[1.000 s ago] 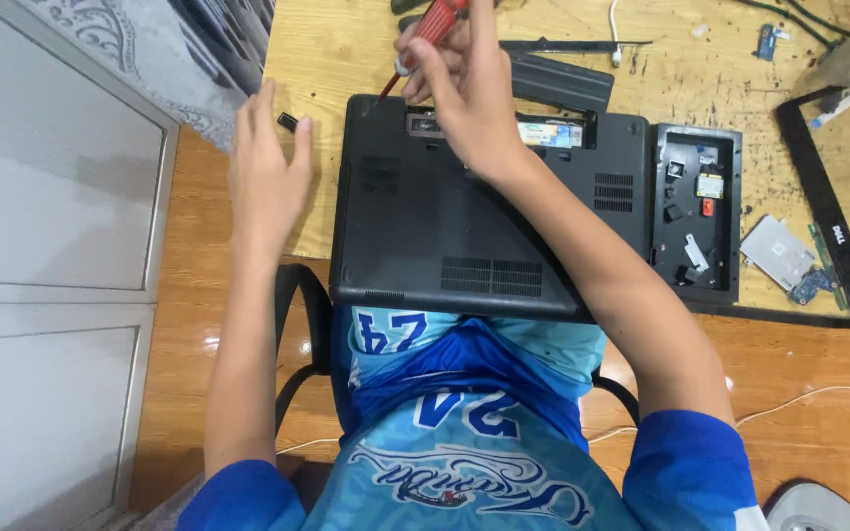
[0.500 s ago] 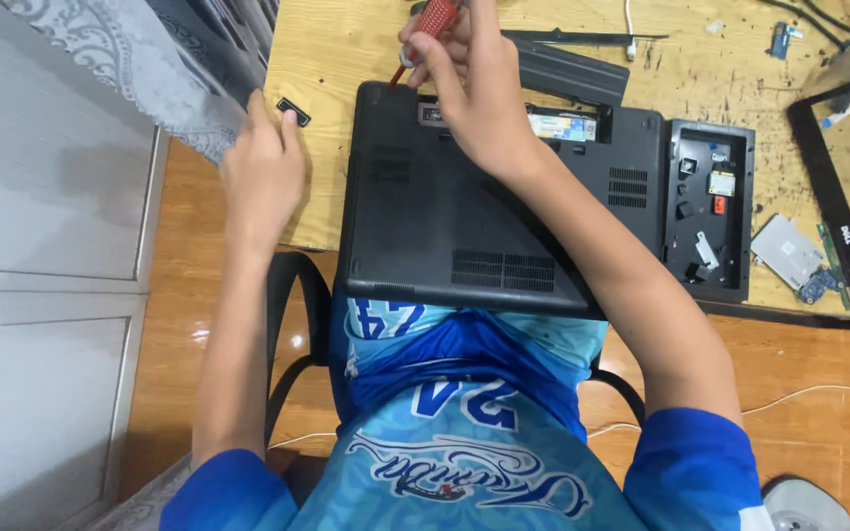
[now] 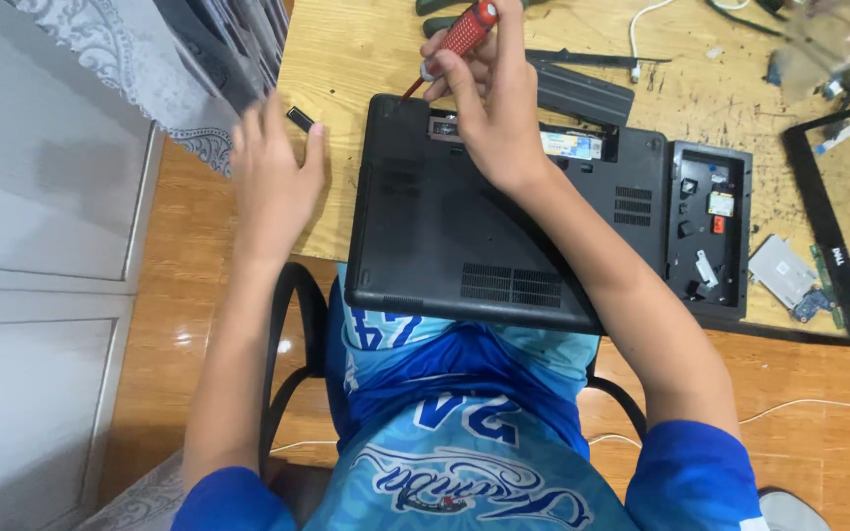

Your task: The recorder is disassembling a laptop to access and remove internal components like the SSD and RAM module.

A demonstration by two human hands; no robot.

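Note:
A black laptop (image 3: 464, 241) lies upside down on the wooden table (image 3: 346, 59), its near edge hanging over my lap. My right hand (image 3: 489, 108) is shut on a red-handled screwdriver (image 3: 459, 37), with the tip pointing down at the laptop's far left corner. My left hand (image 3: 273, 182) rests on the table's left edge, fingers closed on a small black part (image 3: 300, 120) beside the laptop.
A long black battery bar (image 3: 582, 93) lies behind the laptop. An open compartment (image 3: 705, 226) at its right side shows small components. A black screen bezel (image 3: 833, 246), a metal plate (image 3: 779, 267) and cables sit at right. A grey patterned cloth (image 3: 140, 59) hangs at left.
My left hand has moved toward the table's far left with the small black part. My right hand stays at the laptop's far corner with the screwdriver.

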